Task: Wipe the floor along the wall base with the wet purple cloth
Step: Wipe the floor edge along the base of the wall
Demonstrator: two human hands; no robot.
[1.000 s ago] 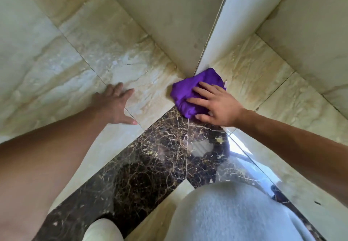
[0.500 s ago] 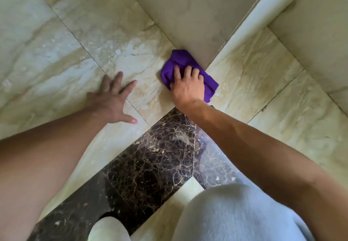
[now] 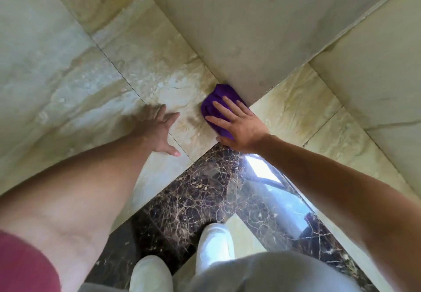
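While the right hand (image 3: 237, 124) lies flat on the purple cloth (image 3: 215, 100), fingers (image 3: 230, 103) spread and pressing down rather than gripping, the cloth sits on the pale floor tile (image 3: 159, 82) tight against the wall base (image 3: 239, 59), just at the outer corner of the wall where it turns. Left hand (image 3: 157, 130) is planted palm-down on the floor beside it, fingers open, holding nothing; it reads as a brace for body weight. Judgement: the step is a wiping pass along the wall foot. To do it well, keep the palm weight even, push the cloth's far edge right into the seam between tile and wall, and drag in long overlapping strokes parallel to the wall; refold if a face gets dirty. The corner needs a fingertip tuck, as a flat palm will ride past it. Hard to make out: the left hand is motion-blurred; most of the cloth is under the right hand, so its folds and wetness can't be judged; whether the seam itself is clean is not readable. A bright reflection on the dark marble strip (image 3: 193, 200) masks that patch. The knees and white shoes (image 3: 214, 244) are cut off at the bottom edge.
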